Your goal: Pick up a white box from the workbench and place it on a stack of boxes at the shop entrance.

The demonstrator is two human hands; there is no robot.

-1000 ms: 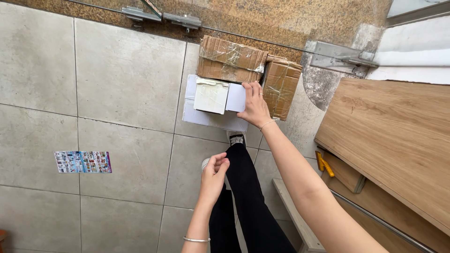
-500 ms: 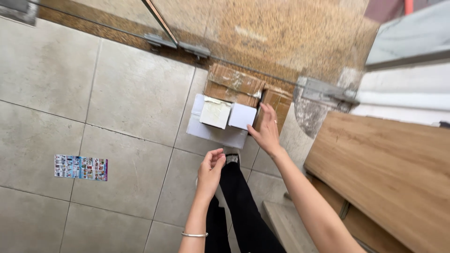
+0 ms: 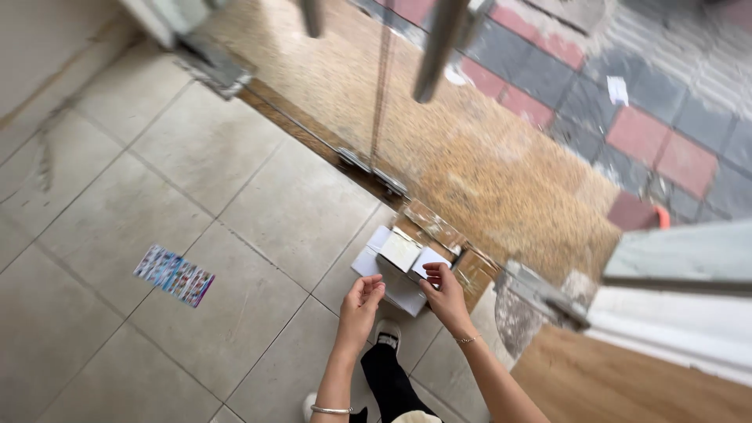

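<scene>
Just below the middle of the frame, the right hand is reaching down to a small flat white cardboard box, its fingertips touching the box's near edge; whether the fingers are actually pinching it cannot be told. That box is lying on a stack of larger white boxes on the beige tiled floor, beside a cream-coloured square packet resting on the same stack. The left hand is hovering just beside the stack's near edge, fingers loosely curled and holding nothing. Brown taped cardboard cartons are sitting right behind the stack, against the metal door track. A colourful printed strip of stickers is lying on the tiles in the left part of the frame, well apart from the hands. A wooden board surface is filling the lower right corner.
</scene>
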